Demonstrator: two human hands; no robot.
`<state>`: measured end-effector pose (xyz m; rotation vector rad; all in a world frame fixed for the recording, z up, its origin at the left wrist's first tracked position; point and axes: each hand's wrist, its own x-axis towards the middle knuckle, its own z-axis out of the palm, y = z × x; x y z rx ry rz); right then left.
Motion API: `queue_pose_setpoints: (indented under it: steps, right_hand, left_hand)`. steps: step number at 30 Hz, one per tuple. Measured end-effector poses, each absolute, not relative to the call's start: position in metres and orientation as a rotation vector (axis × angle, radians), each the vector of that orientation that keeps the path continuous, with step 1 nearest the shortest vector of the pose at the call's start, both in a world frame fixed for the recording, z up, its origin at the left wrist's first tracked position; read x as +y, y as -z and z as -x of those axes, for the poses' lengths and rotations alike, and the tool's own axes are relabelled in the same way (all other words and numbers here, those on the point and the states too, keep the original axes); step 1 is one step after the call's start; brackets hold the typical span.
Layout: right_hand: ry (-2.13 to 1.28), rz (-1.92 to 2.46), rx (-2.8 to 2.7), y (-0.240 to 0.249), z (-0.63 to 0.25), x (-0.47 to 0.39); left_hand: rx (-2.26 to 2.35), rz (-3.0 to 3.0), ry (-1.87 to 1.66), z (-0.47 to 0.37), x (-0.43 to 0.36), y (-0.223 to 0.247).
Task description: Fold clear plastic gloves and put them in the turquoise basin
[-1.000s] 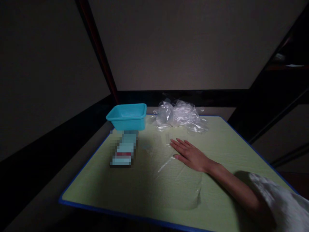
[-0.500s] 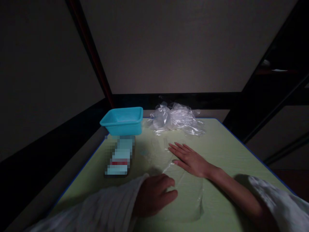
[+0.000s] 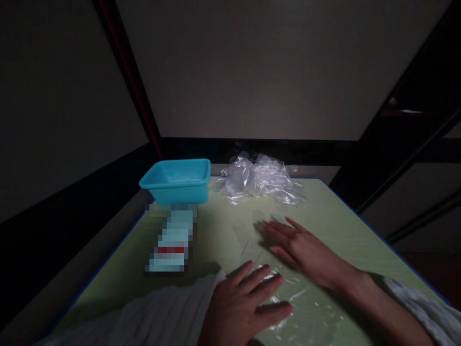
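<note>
A thin, clear disposable plastic glove (image 3: pixel 242 233) lies spread on the pale green table (image 3: pixel 334 226), its finger-like tips pointing away from me. Over its lower part is my left hand (image 3: pixel 247 300), fingers spread and nothing gripped; wrinkled, shiny film shows beside and under the fingertips. My right hand (image 3: pixel 298 245) is stretched out palm down near the glove's right side, holding nothing. Whether its fingers press on the film, I cannot tell. Part of the glove is hidden beneath both hands.
At the back left stands a turquoise plastic basin (image 3: pixel 178 190). A pixelated phone-like object (image 3: pixel 171 240) lies in front of it. A crumpled heap of clear plastic (image 3: pixel 261 180) sits at the table's far edge, near the wall (image 3: pixel 259 72).
My left hand has moved right and spread its fingers over the film. The right hand has shifted slightly right and nearer to me. The film's lower part looks more wrinkled.
</note>
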<state>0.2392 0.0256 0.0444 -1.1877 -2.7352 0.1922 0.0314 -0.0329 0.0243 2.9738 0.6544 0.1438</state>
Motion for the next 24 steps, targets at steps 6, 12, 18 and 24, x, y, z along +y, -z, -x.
queue_pose_setpoints:
  steps: [6, 12, 18, 24]
  right_hand:
    - [-0.538, 0.774, -2.951, -0.039, -0.217, 0.025]
    - [-0.417, 0.901, -2.955, -0.027, -0.222, 0.039]
    - [-0.252, 1.086, -2.894, -0.017, -0.224, 0.051]
    - [-0.222, 1.314, -2.790, -0.013, -0.235, 0.058]
  left_hand:
    - [0.667, -3.130, -0.427, -0.034, -0.036, -0.020]
    - [0.561, -3.064, -0.370, -0.026, -0.035, -0.024]
    - [0.530, -2.977, -0.215, -0.023, -0.033, -0.030]
    - [0.491, -2.939, -0.377, -0.021, -0.032, -0.023]
